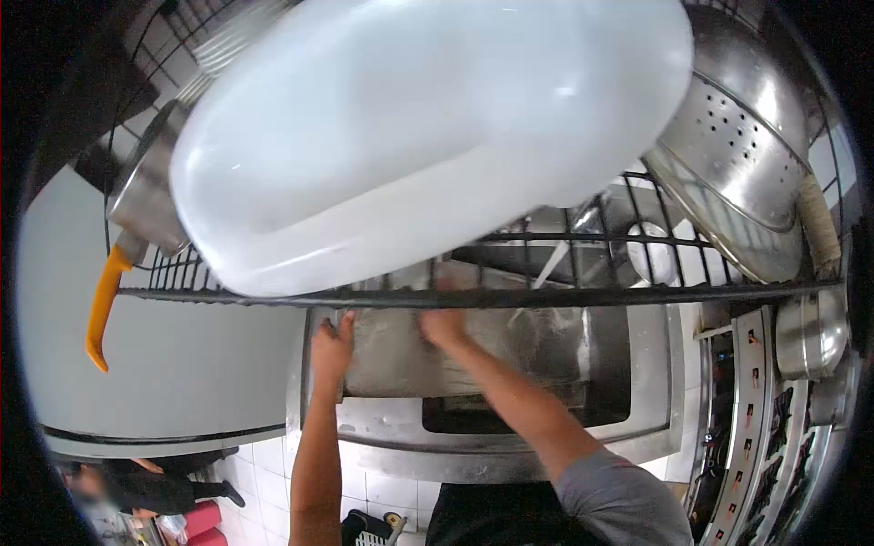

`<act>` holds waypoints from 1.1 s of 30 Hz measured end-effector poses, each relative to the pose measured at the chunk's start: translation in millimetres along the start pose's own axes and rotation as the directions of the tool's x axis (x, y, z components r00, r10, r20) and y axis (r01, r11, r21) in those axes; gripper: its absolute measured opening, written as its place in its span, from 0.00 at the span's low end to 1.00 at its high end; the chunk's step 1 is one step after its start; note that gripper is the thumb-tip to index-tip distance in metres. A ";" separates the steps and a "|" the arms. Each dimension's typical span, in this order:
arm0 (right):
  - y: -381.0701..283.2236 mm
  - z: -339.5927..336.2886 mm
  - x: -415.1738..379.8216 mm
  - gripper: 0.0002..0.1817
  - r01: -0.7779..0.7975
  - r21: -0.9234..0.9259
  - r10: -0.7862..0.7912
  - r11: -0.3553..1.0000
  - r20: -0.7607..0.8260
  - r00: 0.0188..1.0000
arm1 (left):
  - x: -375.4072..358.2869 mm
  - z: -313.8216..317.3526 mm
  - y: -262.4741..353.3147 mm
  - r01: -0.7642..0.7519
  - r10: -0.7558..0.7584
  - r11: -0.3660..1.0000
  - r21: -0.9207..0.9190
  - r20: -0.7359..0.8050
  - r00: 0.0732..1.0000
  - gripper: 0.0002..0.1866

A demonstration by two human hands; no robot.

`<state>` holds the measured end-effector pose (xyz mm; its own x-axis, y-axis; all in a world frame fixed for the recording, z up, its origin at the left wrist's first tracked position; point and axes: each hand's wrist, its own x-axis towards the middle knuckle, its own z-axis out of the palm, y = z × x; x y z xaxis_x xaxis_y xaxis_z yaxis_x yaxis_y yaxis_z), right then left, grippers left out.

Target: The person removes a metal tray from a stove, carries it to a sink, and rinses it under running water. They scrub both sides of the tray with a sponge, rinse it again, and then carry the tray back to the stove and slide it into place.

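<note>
A large flat metal tray [391, 359], dull and wet-looking, lies over a stainless steel sink [378, 420]. My left hand [331, 346] grips the tray's left edge, thumb up. Over the tray's surface is my right hand [443, 326], smeared by motion and partly hidden behind the rack's front bar. Whether it holds anything is not visible.
Close overhead, a wire rack [583, 297] carries a white plastic basin [410, 136], an orange-handled pan [109, 296], a perforated colander [728, 136] and a glass lid [710, 214]. A stove [751, 409] stands right; another person [150, 487] is lower left.
</note>
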<state>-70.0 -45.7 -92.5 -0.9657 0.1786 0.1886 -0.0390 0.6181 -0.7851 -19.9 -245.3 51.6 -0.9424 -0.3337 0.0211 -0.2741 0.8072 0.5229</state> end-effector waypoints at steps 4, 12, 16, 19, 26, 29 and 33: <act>-7.9 -19.2 1.6 0.25 0.412 -0.056 -0.416 0.909 -0.113 0.902 | 16.4 15.7 -35.8 -0.012 0.010 0.999 0.031 0.062 0.998 0.31; 208.0 -78.2 -10.6 0.15 0.015 -0.248 -0.017 0.969 -0.004 1.000 | 32.9 43.2 -112.4 -0.650 0.687 0.658 0.380 0.051 0.725 0.22; 124.9 -23.1 -9.0 0.35 -0.184 -0.246 0.250 0.952 0.271 0.930 | 33.9 48.8 -115.5 -0.652 0.678 0.681 0.333 0.050 0.733 0.21; 13.8 -31.2 -39.7 0.36 0.266 -0.060 -0.253 0.962 0.166 0.953 | 38.8 52.3 -120.3 -0.580 0.619 0.747 0.325 -0.020 0.785 0.24; 210.7 -143.6 -38.4 0.30 -0.343 -0.102 0.358 0.934 0.279 0.891 | 58.4 74.4 -139.5 -0.246 0.221 0.941 -0.231 -0.132 0.966 0.31; 278.6 -185.7 -104.1 0.29 -0.529 -0.300 0.607 0.794 0.327 0.724 | 42.2 68.3 -120.9 -0.224 0.234 0.972 0.073 -0.168 0.958 0.31; 149.9 -172.3 -141.9 0.27 -0.195 -0.449 0.460 0.872 0.615 0.641 | 46.1 65.3 -119.1 -0.495 0.485 0.862 -0.105 -0.112 0.867 0.19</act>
<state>105.5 153.5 -135.2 -0.7945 -0.0723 -0.6029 0.2693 0.8479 -0.4566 -43.2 -325.0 -65.4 -0.9289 0.0471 0.3673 0.2507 0.8101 0.5300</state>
